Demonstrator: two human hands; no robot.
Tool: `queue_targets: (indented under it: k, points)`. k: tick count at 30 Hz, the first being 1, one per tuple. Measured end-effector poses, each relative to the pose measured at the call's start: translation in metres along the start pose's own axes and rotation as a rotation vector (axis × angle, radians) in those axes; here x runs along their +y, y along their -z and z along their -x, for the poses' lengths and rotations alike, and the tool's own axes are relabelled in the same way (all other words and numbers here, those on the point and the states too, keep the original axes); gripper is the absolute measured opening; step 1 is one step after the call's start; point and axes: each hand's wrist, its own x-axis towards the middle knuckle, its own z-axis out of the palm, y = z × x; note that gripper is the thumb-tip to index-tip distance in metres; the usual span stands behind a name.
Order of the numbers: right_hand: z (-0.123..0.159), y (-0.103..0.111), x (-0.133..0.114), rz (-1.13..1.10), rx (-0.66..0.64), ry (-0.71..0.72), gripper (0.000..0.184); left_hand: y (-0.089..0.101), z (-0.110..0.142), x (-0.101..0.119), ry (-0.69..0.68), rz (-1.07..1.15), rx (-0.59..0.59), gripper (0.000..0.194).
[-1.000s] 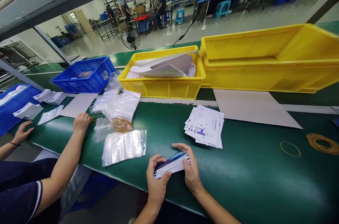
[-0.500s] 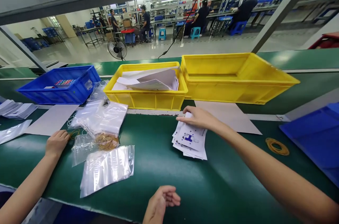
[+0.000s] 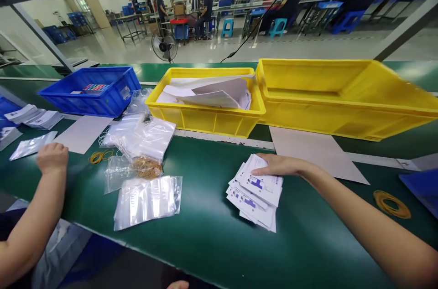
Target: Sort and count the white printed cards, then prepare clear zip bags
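My right hand (image 3: 278, 164) grips a stack of white printed leaflets (image 3: 256, 193) by its upper right edge, thumb on top and the other fingers mostly hidden. The leaflets are fanned unevenly and carry purple pictures. Only a sliver of my left hand (image 3: 178, 285) shows at the bottom edge, so its fingers cannot be made out. Left of the leaflets lies a pile of clear plastic bags (image 3: 147, 202), with a bundle of rubber bands (image 3: 148, 167) just behind it.
A co-worker's hand (image 3: 53, 157) is at the left, near a flat plastic packet (image 3: 32, 145). Along the back stand a blue bin (image 3: 112, 102), a yellow bin holding papers (image 3: 205, 120) and a larger yellow bin (image 3: 342, 118). More rubber bands (image 3: 392, 204) lie at the right.
My right hand has drawn the leaflets nearer, and they are more fanned out. My left hand has dropped almost out of view. The co-worker's hand has moved left, off the small rubber bands.
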Motion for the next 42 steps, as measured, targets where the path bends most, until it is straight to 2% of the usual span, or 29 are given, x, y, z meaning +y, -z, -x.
queue_targets:
  k: [2, 5, 6, 8, 10, 12, 14, 19, 22, 25, 27, 30, 32, 34, 37, 38, 40, 42]
  points:
    - [0.004, -0.028, 0.001, 0.006, 0.006, 0.013, 0.070, -0.009, 0.043, -0.058, 0.127, 0.010, -0.034, 0.027]
    - [0.011, -0.080, 0.000, 0.087, 0.112, -0.001, 0.066, -0.019, 0.095, -0.136, 0.304, 0.047, -0.060, 0.032]
    - [0.013, -0.099, -0.001, 0.142, 0.164, -0.019, 0.065, -0.021, 0.106, -0.155, 0.357, 0.144, -0.033, 0.039]
    - [0.017, -0.136, -0.007, 0.267, 0.246, -0.054, 0.063, -0.023, 0.119, -0.181, 0.374, 0.253, -0.017, 0.055]
    - [0.020, -0.170, -0.014, 0.360, 0.263, -0.060, 0.062, -0.024, 0.125, -0.191, 0.338, 0.313, -0.041, 0.068]
    - [0.022, -0.201, -0.023, 0.421, 0.250, -0.042, 0.062, -0.028, 0.129, -0.191, 0.271, 0.340, -0.073, 0.077]
    - [0.025, -0.225, -0.032, 0.462, 0.224, -0.019, 0.062, -0.032, 0.135, -0.190, 0.213, 0.361, -0.047, 0.082]
    - [0.032, -0.260, -0.052, 0.463, 0.151, 0.076, 0.064, -0.027, 0.158, -0.192, 0.224, 0.406, 0.216, 0.081]
    - [0.036, -0.273, -0.061, 0.449, 0.092, 0.112, 0.071, -0.014, 0.162, -0.190, 0.212, 0.402, 0.282, 0.087]
    - [0.040, -0.283, -0.066, 0.421, 0.093, 0.142, 0.074, -0.006, 0.158, -0.184, 0.223, 0.371, 0.314, 0.082]
    - [0.040, -0.285, -0.064, 0.385, 0.108, 0.162, 0.070, -0.009, 0.154, -0.179, 0.231, 0.335, 0.358, 0.080]
    - [0.038, -0.279, -0.052, 0.276, 0.108, 0.248, 0.064, -0.022, 0.152, -0.172, 0.244, 0.266, 0.463, 0.086]
    - [0.035, -0.271, -0.039, 0.136, 0.112, 0.314, 0.068, -0.034, 0.150, -0.168, 0.215, 0.205, 0.448, 0.089]
    - [0.032, -0.259, -0.023, -0.098, 0.075, 0.363, 0.085, -0.048, 0.142, -0.160, 0.109, 0.119, 0.318, 0.090]
    - [0.026, -0.229, -0.002, -0.426, 0.027, 0.512, 0.116, -0.070, 0.107, -0.143, -0.181, -0.147, 0.015, 0.098]
    - [0.023, -0.217, 0.004, -0.473, 0.059, 0.590, 0.122, -0.076, 0.088, -0.136, -0.284, -0.271, -0.092, 0.102]
    - [0.014, -0.191, 0.014, -0.451, 0.211, 0.733, 0.126, -0.088, 0.044, -0.125, -0.456, -0.484, -0.278, 0.112]
    - [0.003, -0.169, 0.026, -0.356, 0.383, 0.795, 0.129, -0.096, -0.001, -0.120, -0.507, -0.630, -0.448, 0.119]
